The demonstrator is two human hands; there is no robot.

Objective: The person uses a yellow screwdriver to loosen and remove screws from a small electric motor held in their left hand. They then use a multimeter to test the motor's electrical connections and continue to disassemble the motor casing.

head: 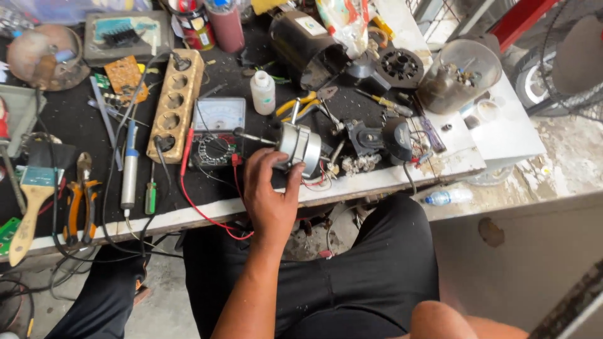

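Cluttered workbench [377, 179]: left hand [269, 188] grips small motor [300, 145] beside multimeter [217, 129]; right unseen.

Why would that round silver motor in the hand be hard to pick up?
The silver motor looks like solid metal, so it is probably heavy for its size. Its round body might roll if set on its side near the bench edge. The left hand grips its side; the thin wires hanging off it look floppy and could snag.

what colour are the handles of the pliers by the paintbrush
Orange and black handles on the pliers, seen in the head view.
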